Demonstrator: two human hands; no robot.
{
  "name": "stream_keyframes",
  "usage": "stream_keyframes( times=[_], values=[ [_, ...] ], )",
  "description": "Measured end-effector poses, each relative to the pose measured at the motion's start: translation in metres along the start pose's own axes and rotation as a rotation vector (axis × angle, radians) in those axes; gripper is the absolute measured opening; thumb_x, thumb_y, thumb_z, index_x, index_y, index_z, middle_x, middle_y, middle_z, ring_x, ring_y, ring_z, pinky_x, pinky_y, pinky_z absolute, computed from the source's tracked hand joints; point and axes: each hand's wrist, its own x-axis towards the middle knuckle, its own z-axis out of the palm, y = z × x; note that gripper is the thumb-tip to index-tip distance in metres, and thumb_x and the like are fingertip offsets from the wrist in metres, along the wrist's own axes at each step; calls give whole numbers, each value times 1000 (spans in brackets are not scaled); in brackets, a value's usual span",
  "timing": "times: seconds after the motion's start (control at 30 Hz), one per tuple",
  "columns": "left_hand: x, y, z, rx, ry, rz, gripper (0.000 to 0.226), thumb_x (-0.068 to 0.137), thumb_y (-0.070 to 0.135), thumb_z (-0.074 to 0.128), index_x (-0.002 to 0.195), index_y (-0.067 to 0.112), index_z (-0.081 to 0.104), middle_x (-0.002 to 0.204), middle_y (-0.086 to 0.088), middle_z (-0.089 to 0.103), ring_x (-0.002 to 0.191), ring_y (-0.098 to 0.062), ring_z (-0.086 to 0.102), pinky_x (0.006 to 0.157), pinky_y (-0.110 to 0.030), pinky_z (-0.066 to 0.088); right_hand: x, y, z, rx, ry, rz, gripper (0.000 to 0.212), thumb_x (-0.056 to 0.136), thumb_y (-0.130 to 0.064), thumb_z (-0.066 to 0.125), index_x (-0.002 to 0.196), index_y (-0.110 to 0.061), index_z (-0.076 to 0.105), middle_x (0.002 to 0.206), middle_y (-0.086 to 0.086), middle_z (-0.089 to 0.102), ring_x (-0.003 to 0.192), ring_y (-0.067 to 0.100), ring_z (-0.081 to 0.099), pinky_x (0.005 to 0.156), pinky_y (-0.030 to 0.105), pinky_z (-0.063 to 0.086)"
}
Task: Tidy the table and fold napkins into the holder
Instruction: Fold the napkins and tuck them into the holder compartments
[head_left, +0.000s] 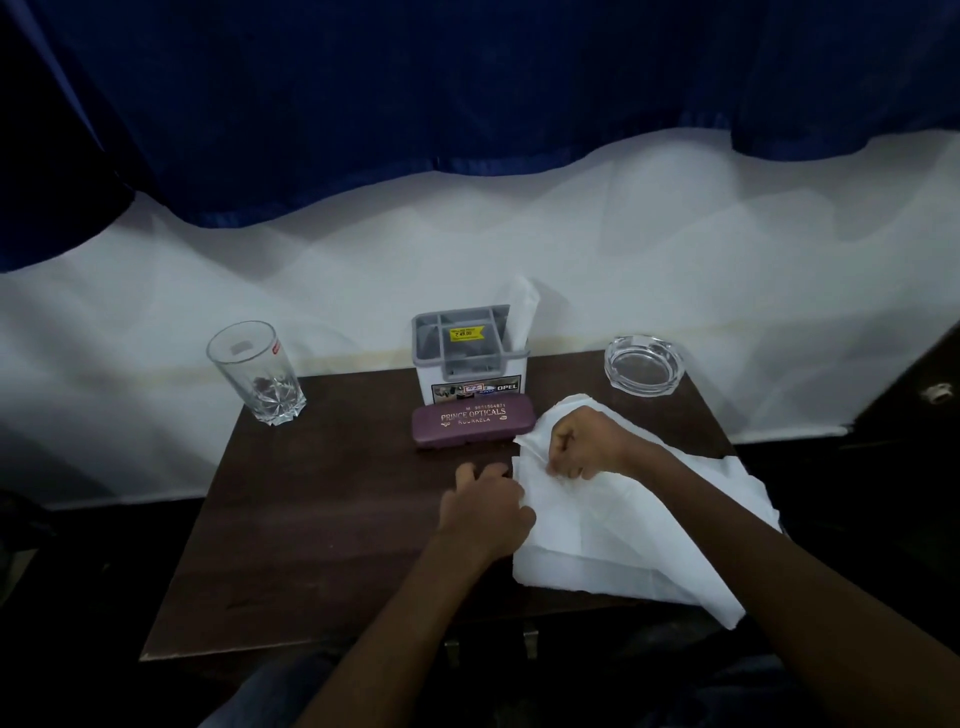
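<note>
Pinching right hand (587, 444): a raised fold of the white paper napkin (597, 545) is gripped by curled fingers.
Left hand (485, 506): the napkin's left edge is held by curled fingers.
Napkin: spread over the near right of the dark brown wooden table (311, 519).
Grey plastic holder (470, 358): stood far centre; a second white napkin (522, 312) is stood in its right compartment.

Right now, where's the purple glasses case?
In the head view, the purple glasses case lies mid-table, directly in front of the napkin holder, just left of the right hand.
</note>
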Motion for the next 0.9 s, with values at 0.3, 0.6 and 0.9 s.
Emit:
stream_keyframes(
  times=[0.3,0.6,0.9],
  values=[
    [3,-6,-6,-153,-4,4,45,94,35,42,133,14,48,147,-6,36,137,-30,22,109,-42,27,-48,-21,-35,454,252,-10,20,78,1,63,63,-10,54,67,4,62,59,14,57,52,24,50],
    [-14,-6,-32,-1545,65,33,40,88,49,44,126,36,48,136,10,48,128,-8,39,111,-39,19,-74,-53,-18,1410,58,-250,19,86,-9,55,69,-17,60,65,-2,68,62,12,66,55,18,53],
    [-10,-36,-40,-1594,128,112,42,75,31,68,113,12,66,114,-10,70,108,-27,65,97,-41,49,-32,-48,-20,1507,100,-135,25,92,-30,48,84,-17,68,76,-2,72,68,13,70,65,30,52]
  ],
)
